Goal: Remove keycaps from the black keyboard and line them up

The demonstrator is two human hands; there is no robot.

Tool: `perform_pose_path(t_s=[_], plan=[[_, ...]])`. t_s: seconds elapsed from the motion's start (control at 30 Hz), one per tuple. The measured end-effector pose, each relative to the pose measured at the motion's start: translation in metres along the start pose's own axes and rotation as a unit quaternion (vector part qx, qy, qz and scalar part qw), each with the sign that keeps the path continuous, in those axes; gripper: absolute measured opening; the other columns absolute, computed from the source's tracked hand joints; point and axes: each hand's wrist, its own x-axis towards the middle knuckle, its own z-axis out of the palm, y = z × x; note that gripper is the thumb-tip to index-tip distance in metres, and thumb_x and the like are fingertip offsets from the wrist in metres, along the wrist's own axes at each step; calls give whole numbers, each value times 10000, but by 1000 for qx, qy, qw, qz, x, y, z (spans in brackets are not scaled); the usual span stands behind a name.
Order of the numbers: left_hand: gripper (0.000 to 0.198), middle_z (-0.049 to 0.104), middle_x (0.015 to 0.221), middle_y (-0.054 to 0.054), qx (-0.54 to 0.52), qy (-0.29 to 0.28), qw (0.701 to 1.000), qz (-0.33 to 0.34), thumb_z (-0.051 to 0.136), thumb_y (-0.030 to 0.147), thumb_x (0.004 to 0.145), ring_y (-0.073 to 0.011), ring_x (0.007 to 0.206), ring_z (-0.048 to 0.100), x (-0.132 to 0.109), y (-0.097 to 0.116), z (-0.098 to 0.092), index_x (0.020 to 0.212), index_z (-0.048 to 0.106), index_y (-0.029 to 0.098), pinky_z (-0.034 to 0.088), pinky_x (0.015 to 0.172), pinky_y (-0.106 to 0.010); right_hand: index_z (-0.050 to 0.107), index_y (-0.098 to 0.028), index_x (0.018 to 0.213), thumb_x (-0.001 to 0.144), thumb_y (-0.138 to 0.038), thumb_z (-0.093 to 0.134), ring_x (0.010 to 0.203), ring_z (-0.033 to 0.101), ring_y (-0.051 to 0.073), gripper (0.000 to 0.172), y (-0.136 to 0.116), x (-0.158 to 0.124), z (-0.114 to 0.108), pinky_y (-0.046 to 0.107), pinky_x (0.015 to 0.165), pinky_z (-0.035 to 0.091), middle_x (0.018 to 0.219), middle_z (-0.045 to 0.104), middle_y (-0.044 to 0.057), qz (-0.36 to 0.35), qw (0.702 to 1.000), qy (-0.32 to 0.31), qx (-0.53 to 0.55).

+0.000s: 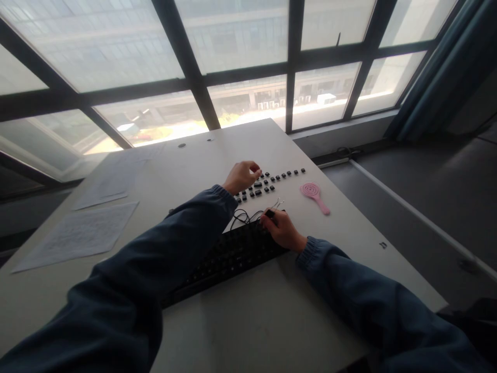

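A black keyboard (225, 259) lies at an angle on the white table, partly hidden under my left sleeve. Beyond it, several loose black keycaps (258, 192) are set out in rows. My left hand (241, 177) is over these rows, thumb and fingers pinched together beside the far keycaps; whatever is between the fingertips is too small to make out. At the keyboard's far right end, my right hand (286, 229) is closed around a keycap puller (278, 203), its black handle in the fingers and its thin wire loops pointing away from me.
A pink hairbrush (311, 190) lies right of the keycaps. The keyboard's black cable (241, 215) is coiled behind it. Printed sheets of paper (83, 235) rest on the left. The table (240, 331) ends at its right edge, and large windows (240, 36) stand behind it.
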Motion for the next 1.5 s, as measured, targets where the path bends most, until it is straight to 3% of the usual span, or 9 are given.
perform_pose_path(t_s=[0.1,0.2,0.37,0.5,0.8,0.93,1.1,1.3,1.5], plan=[[261,741,883,-51,12,-4,999,34,584,352,892,-191,814,661,-53,1,-32,986,756,180,504,845,-297,605,-186,786,966,-459,512,585,545,146,340,-2,3,-3,255,549,440,658,595,14,19,999,39,-1],[207,737,932,-44,16,-42,996,79,590,322,901,-202,859,660,-124,7,-39,971,751,212,508,860,-313,600,-190,791,931,-435,571,580,567,154,284,-3,9,-9,260,542,447,644,605,10,50,998,28,14],[117,717,985,-64,-5,-59,995,78,653,249,882,-223,931,643,-222,24,-7,973,721,221,526,857,-352,625,-180,887,846,-328,665,600,602,159,159,-7,17,-24,281,602,492,683,643,3,56,996,-65,30],[157,678,1192,-72,-26,-7,998,63,635,203,907,-242,1143,599,-254,36,29,1058,680,212,500,981,-409,667,-158,827,831,-300,672,636,590,156,142,-9,18,-29,277,630,482,679,643,8,36,992,-116,-24],[264,645,1275,-96,-24,27,997,63,658,187,891,-279,1275,538,-254,29,60,1151,654,230,440,1076,-497,656,-154,781,851,-338,650,573,555,142,197,0,20,-22,245,540,443,620,621,-7,52,985,-154,-63],[246,640,1274,-81,-36,27,998,52,646,170,895,-277,1276,529,-254,25,64,1133,652,233,430,1076,-482,659,-180,794,876,-319,640,631,570,160,162,-1,14,-17,267,598,461,684,642,5,1,977,-175,-120],[201,643,1235,-74,-39,17,998,47,643,188,903,-263,1228,543,-251,31,58,1102,642,219,422,1050,-449,665,-202,864,918,-297,603,732,639,209,125,5,0,-17,322,700,493,800,692,51,-60,975,-131,-172],[220,659,1044,-78,14,9,1000,-13,678,308,893,-264,984,595,-217,34,60,1086,640,209,470,828,-405,668,-205,843,911,-281,603,731,673,231,121,14,-6,-18,346,706,519,786,712,65,-84,975,-103,-177],[154,662,1008,-65,-13,23,999,-35,734,269,849,-254,980,587,-188,30,73,990,711,213,465,798,-363,663,-197,851,885,-260,629,719,679,205,79,16,-6,-18,331,715,539,804,723,52,-80,985,-83,-129]])
